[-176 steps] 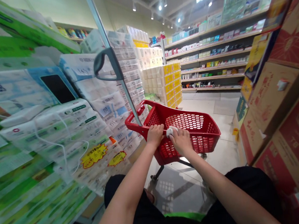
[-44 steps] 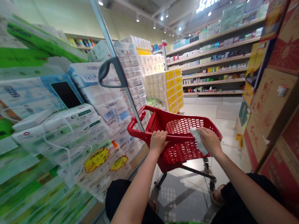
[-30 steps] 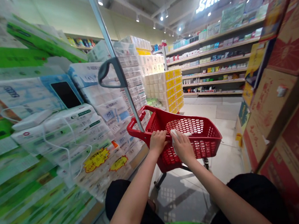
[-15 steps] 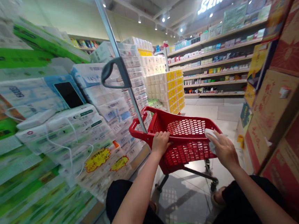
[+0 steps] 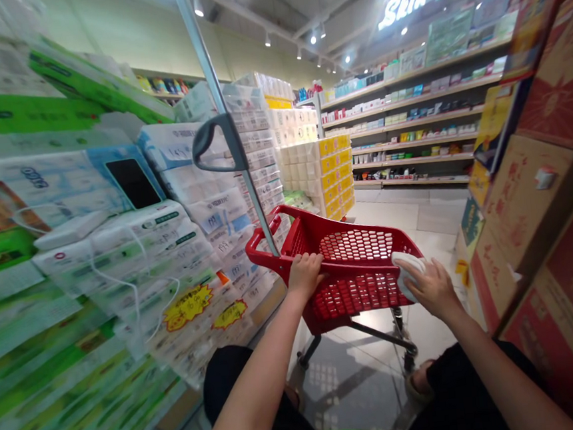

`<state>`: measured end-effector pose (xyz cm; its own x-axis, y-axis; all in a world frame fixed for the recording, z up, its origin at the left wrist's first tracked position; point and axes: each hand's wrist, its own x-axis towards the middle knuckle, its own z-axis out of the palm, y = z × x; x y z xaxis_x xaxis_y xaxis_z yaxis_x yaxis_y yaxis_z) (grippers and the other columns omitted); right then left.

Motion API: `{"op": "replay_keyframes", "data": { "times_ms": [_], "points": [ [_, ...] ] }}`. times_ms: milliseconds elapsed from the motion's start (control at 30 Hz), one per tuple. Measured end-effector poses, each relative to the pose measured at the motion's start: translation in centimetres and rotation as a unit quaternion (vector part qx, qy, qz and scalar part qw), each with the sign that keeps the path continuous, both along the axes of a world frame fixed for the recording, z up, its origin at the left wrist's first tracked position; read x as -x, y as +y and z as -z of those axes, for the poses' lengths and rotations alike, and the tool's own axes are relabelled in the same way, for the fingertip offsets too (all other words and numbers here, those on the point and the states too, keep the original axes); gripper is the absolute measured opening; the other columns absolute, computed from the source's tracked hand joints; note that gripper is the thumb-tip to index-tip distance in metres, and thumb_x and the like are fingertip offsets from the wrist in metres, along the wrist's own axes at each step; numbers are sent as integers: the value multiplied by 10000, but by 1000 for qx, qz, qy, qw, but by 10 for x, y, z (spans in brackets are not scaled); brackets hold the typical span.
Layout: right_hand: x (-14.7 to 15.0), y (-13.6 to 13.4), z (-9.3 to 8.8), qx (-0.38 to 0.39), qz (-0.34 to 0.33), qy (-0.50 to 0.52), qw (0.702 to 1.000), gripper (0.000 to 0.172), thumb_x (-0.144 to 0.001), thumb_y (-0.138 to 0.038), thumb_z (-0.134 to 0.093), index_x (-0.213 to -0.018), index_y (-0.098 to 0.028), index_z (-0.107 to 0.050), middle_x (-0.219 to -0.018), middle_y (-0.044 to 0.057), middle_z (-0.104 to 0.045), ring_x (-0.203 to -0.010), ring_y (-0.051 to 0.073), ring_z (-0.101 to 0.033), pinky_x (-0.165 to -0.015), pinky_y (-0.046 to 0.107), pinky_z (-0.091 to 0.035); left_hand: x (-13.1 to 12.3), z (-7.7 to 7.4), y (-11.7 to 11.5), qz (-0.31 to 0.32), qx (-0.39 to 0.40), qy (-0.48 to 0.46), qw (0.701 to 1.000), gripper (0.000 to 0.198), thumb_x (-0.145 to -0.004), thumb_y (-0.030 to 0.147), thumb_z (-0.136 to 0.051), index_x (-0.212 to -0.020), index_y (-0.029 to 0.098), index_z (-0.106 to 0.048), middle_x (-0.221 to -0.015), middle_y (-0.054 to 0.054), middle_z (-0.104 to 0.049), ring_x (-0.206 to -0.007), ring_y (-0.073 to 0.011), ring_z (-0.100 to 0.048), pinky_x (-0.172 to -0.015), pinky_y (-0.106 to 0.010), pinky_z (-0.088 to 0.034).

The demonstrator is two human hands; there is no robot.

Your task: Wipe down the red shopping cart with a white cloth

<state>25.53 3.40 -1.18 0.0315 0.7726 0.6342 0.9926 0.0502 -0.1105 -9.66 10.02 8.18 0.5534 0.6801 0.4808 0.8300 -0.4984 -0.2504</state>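
In front of me stands a small red plastic shopping cart [image 5: 353, 293] on a dark wheeled frame. A tall metal pole [image 5: 206, 55] with a grey loop handle [image 5: 236, 142] rises from its left end. My left hand [image 5: 306, 275] is closed over the cart's near rim, close to the handle end. At the right end, my right hand [image 5: 434, 289] holds a white cloth [image 5: 408, 271] against the cart's corner. Its fingers press on the cloth, and part of the cloth is hidden under them.
Stacked tissue packs [image 5: 216, 214] line the left side, with a phone [image 5: 134, 183] and a white cable [image 5: 135, 288] on them. Cardboard cartons [image 5: 531, 200] rise close on the right. Stocked shelves [image 5: 409, 124] stand behind the cart. My knees flank the cart.
My right hand has shifted slightly with the cloth at the cart's right corner, and more of the cloth shows. My left hand stays on the rim; the cart has hardly moved.
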Motion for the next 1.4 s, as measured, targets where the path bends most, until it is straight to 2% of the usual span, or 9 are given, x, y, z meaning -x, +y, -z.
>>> {"op": "replay_keyframes", "data": {
  "times_ms": [200,333,533,667,800,1033,1200,1267,1400],
  "points": [
    [17,-11,-6,-52,-25,3,998,451,-947,-406,-428,-1385,-339,-510,-1344,81,-475,-1237,292,-408,-1053,501,-339,5,-2,-1,9,1,5,1000,411,-805,441,-724,-1102,218,-549,-1023,-45,-622,-955,-242,-533,-868,-379,-348],
    [23,-14,-9,-75,-30,15,997,409,-954,-367,-417,-1329,-305,-569,-1221,109,-498,-1154,287,-447,-1014,486,-383,9,-3,0,3,6,8,1000,385,-803,443,-728,-1063,218,-554,-1013,-41,-632,-964,-243,-536,-870,-380,-343],
    [32,-28,-27,-82,-24,62,994,439,-955,-286,-363,-1368,-275,-509,-1093,98,-503,-1013,242,-511,-935,408,-453,11,-4,2,5,7,6,1000,370,-815,471,-708,-1038,218,-553,-1010,-44,-641,-956,-243,-542,-862,-379,-341],
    [39,-30,-30,-82,-15,64,994,506,-940,-309,-378,-1442,-251,-390,-1270,120,-475,-1089,265,-515,-942,431,-457,11,-4,1,7,14,5,1000,371,-812,454,-715,-1057,227,-552,-1017,-45,-639,-968,-244,-541,-870,-378,-339],
    [43,-26,-19,-47,-20,69,996,592,-937,-354,-376,-1507,-257,-251,-1397,116,-435,-1157,277,-517,-923,428,-485,9,-4,0,0,16,3,1000,351,-813,452,-714,-1034,228,-556,-1009,-48,-634,-973,-244,-538,-877,-376,-338],
    [38,-24,-9,10,99,59,993,556,-917,-596,-356,-1440,-415,-395,-1501,90,-322,-1044,301,-558,-839,488,-499,8,-6,-1,-1,16,4,1000,367,-817,447,-711,-1064,227,-554,-1024,-50,-638,-975,-243,-538,-881,-381,-337],
    [30,-17,-8,-27,114,9,993,510,-886,-584,-445,-1368,-424,-500,-1286,96,-521,-1282,421,-304,-974,676,-298,7,-6,-1,0,18,6,1000,356,-806,438,-724,-1042,229,-557,-1027,-48,-635,-967,-241,-537,-877,-376,-341],
    [29,-18,-9,-43,107,-4,993,494,-890,-548,-461,-1362,-410,-514,-1201,103,-545,-1322,430,-230,-1006,688,-247,6,-6,-2,-3,18,5,1000,349,-809,441,-719,-1037,230,-559,-1018,-47,-631,-968,-241,-536,-880,-375,-341],
    [32,-28,-19,-36,72,-6,997,490,-937,-453,-409,-1422,-393,-443,-1183,111,-529,-1203,338,-406,-987,543,-379,7,-6,-2,-1,17,2,1000,339,-816,443,-711,-1034,231,-561,-1004,-41,-625,-971,-237,-537,-886,-375,-342]
  ]
}}
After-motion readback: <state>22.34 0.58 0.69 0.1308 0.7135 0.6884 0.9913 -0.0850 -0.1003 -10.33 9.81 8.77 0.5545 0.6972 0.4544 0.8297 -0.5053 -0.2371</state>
